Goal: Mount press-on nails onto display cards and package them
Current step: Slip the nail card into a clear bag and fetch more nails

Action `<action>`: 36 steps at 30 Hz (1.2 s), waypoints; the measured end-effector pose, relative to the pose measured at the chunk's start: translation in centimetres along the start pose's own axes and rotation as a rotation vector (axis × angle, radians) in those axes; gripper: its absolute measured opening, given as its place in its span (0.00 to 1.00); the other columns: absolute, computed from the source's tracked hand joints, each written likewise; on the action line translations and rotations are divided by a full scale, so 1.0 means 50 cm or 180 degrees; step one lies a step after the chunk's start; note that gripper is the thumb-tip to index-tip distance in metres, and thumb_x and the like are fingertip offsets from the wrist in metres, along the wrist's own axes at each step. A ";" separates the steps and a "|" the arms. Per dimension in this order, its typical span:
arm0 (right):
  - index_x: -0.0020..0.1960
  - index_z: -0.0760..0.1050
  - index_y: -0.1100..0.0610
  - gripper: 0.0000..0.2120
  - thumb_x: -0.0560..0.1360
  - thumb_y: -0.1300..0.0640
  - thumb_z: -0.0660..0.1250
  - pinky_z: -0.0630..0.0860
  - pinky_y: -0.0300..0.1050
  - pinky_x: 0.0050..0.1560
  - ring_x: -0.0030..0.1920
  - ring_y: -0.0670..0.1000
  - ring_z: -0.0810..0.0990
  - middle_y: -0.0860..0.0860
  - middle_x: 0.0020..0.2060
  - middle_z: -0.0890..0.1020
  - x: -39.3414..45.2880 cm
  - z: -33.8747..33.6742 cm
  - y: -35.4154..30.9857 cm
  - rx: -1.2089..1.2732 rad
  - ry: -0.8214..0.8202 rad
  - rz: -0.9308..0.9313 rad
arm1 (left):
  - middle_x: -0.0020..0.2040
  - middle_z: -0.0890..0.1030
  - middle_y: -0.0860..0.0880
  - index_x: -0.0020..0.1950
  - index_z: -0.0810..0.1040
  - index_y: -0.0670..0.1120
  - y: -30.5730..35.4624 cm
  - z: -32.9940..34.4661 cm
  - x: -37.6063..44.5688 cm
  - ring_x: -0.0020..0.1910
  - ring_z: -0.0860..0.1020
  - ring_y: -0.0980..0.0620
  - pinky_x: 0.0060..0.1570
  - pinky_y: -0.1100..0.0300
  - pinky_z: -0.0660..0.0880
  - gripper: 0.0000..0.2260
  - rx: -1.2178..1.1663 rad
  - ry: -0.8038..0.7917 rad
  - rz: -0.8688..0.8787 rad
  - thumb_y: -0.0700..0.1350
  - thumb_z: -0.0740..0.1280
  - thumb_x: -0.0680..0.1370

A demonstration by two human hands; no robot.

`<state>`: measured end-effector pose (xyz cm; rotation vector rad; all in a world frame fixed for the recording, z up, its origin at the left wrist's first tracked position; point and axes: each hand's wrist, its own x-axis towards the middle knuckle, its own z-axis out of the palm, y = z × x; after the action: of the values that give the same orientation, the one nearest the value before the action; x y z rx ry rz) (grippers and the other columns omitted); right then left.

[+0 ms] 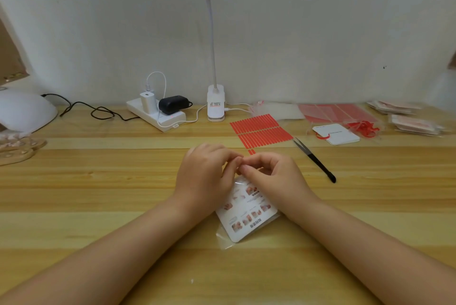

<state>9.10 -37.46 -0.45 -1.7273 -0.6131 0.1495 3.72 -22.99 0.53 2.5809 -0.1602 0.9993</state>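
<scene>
A white display card [246, 213] printed with nail pictures lies in a clear plastic sleeve [224, 238] on the wooden table, in the middle of the head view. My left hand [204, 176] and my right hand [271, 178] meet over its far end. Their curled fingertips pinch together at the sleeve's top edge, where a small red strip shows just behind them. What lies exactly between the fingertips is hidden.
A sheet of red adhesive strips [261, 130] lies behind the hands, black tweezers [314, 160] to the right. Further right are a white card stack [336, 134], red ties [365, 128] and bagged sets [414, 123]. A power strip [158, 114], lamp base [216, 104] and nail lamp [24, 109] stand at the back.
</scene>
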 end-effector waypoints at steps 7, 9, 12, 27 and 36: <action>0.47 0.82 0.52 0.05 0.74 0.60 0.71 0.82 0.44 0.40 0.40 0.49 0.84 0.50 0.40 0.85 -0.001 0.000 0.001 0.0051 -0.0016 -0.0003 | 0.37 0.82 0.55 0.44 0.83 0.46 -0.006 0.003 0.005 0.39 0.78 0.56 0.46 0.54 0.74 0.05 -0.0773 0.0006 -0.0602 0.43 0.67 0.77; 0.48 0.83 0.52 0.05 0.74 0.60 0.71 0.80 0.38 0.40 0.41 0.46 0.84 0.48 0.40 0.85 -0.001 0.001 0.001 0.0078 0.0006 -0.0035 | 0.37 0.81 0.55 0.43 0.82 0.47 -0.005 0.006 0.005 0.38 0.78 0.59 0.41 0.60 0.74 0.05 -0.0874 0.0037 -0.0735 0.43 0.67 0.77; 0.47 0.82 0.50 0.05 0.74 0.59 0.71 0.79 0.34 0.40 0.41 0.43 0.84 0.46 0.40 0.85 -0.001 0.005 -0.001 0.0107 0.0067 -0.0109 | 0.36 0.80 0.56 0.41 0.79 0.50 0.001 0.012 0.006 0.38 0.77 0.63 0.37 0.72 0.72 0.06 -0.1201 0.0080 -0.1095 0.43 0.66 0.78; 0.45 0.80 0.49 0.04 0.74 0.58 0.71 0.82 0.45 0.39 0.40 0.50 0.84 0.50 0.42 0.85 0.022 -0.031 0.007 0.0213 0.0720 0.0184 | 0.32 0.80 0.55 0.43 0.82 0.49 -0.038 -0.038 0.047 0.32 0.75 0.61 0.36 0.69 0.74 0.04 -0.2380 -0.0236 -0.1357 0.45 0.68 0.75; 0.46 0.80 0.51 0.04 0.74 0.59 0.71 0.80 0.40 0.32 0.35 0.49 0.84 0.51 0.42 0.84 0.029 -0.041 0.020 0.0153 0.0861 0.0308 | 0.46 0.79 0.56 0.66 0.76 0.50 -0.073 -0.045 0.052 0.45 0.67 0.56 0.44 0.64 0.64 0.17 0.0560 -0.1436 0.0467 0.48 0.68 0.77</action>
<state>11.51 -38.68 -0.53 -1.6948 -0.3250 -0.0026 5.09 -18.67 2.71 2.9576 -0.3986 0.4754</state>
